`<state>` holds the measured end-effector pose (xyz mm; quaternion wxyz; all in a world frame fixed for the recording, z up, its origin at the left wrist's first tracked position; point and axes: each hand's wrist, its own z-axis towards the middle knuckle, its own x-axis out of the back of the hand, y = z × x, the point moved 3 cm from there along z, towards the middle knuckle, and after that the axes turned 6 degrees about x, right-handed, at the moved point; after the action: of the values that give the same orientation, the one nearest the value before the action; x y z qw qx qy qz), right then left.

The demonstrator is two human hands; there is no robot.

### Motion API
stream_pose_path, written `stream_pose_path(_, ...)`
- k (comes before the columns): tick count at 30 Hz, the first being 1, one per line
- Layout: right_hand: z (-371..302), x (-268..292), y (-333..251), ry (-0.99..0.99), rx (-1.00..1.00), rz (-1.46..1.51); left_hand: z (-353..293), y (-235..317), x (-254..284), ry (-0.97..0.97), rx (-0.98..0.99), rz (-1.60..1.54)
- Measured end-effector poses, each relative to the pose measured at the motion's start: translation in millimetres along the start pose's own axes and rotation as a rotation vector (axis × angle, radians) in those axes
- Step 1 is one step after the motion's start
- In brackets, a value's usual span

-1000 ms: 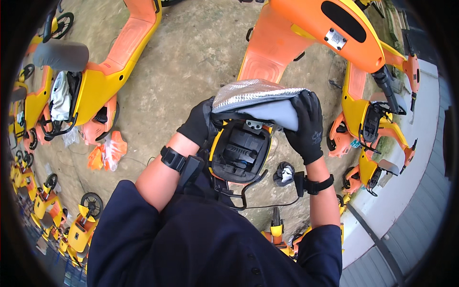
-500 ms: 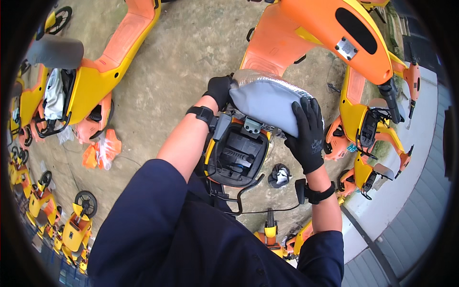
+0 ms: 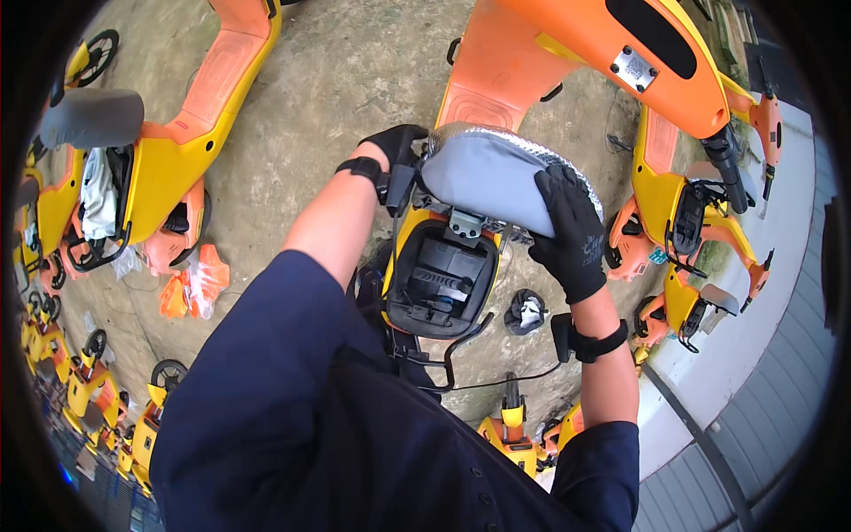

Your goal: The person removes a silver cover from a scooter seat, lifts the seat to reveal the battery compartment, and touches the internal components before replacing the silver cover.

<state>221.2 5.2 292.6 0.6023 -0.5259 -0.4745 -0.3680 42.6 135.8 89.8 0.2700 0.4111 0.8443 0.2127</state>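
A grey seat cover (image 3: 483, 177) with a silver foil-like edge lies over the raised seat of an orange and yellow scooter (image 3: 496, 75). My left hand (image 3: 395, 147), in a black glove, is closed at the cover's left edge; its fingertips are partly hidden there. On the right side my right hand (image 3: 572, 235), also gloved in black, grips the cover, fingers over the grey top and thumb by the lower edge. Below the hinge bracket (image 3: 464, 225) an open black storage compartment (image 3: 434, 293) holds dark parts and a small whitish piece.
Another scooter (image 3: 173, 151) stands at the left with pale cloth in its compartment. Orange and clear plastic bags (image 3: 197, 282) lie on the ground. A dark crumpled bundle (image 3: 526, 312) sits right of the black rear rack (image 3: 452, 363). More scooters (image 3: 683, 222) stand to the right, beside a pale wall.
My left hand has shifted slightly up and left along the cover's edge. The right hand has slid a little lower on the cover. The whole view has moved slightly.
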Motion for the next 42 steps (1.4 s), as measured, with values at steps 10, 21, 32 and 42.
stream_pose_path(10, -5, -4, -3, 0.007, 0.017, -0.005, 79, -19, 8, -0.031, -0.313, 0.313)
stream_pose_path(21, -6, 5, -10, -0.037, -0.049, 0.005, 68, -6, 3, -0.206, -0.435, -0.351)
stream_pose_path(32, 11, 4, -6, -0.061, -0.048, 0.049, 113, -78, 20, 0.219, -0.472, 0.929)
stream_pose_path(42, 14, 4, 19, -0.03, 0.017, 0.261, 105, -116, -14, -0.139, 0.069, 0.087)
